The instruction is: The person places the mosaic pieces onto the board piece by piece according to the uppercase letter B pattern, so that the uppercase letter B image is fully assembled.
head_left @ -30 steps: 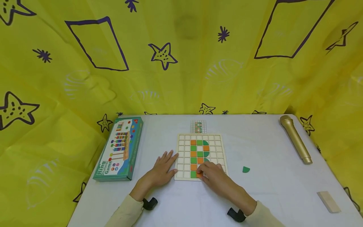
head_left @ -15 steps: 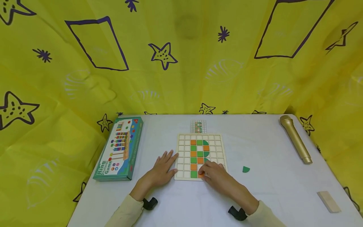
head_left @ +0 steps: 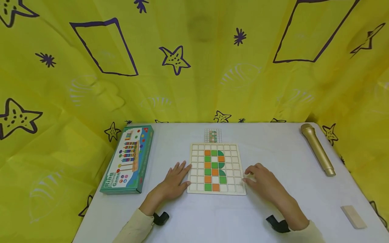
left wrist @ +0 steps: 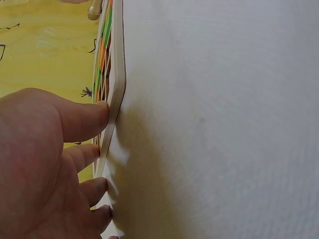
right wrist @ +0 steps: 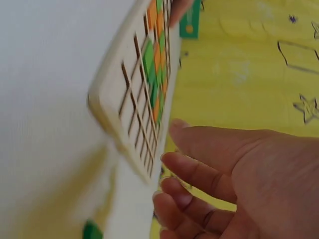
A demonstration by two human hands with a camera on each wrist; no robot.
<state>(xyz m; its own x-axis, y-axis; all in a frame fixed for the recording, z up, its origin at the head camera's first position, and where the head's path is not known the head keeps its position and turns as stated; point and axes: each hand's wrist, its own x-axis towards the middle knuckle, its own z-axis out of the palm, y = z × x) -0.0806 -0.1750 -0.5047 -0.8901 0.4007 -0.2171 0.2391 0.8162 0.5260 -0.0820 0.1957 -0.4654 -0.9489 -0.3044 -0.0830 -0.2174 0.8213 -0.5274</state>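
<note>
A pale square grid board lies mid-table with orange and green tiles set in a pattern like a letter R. An orange tile sits in its bottom row beside a green one. My left hand rests flat at the board's left edge, fingers spread; in the left wrist view its thumb touches the rim. Just off the right edge hovers my right hand, fingers loosely bent and holding nothing. A small green piece lies on the cloth below that hand, hidden in the head view.
A small pattern card lies behind the board. To the left is a boxed ring game. At the right are a gold microphone and a pale wooden block. A yellow printed curtain surrounds the table.
My right hand has let go of the orange tile in the bottom row and moved right, off the board, over the spot of the loose green piece. My left hand has stayed put.
</note>
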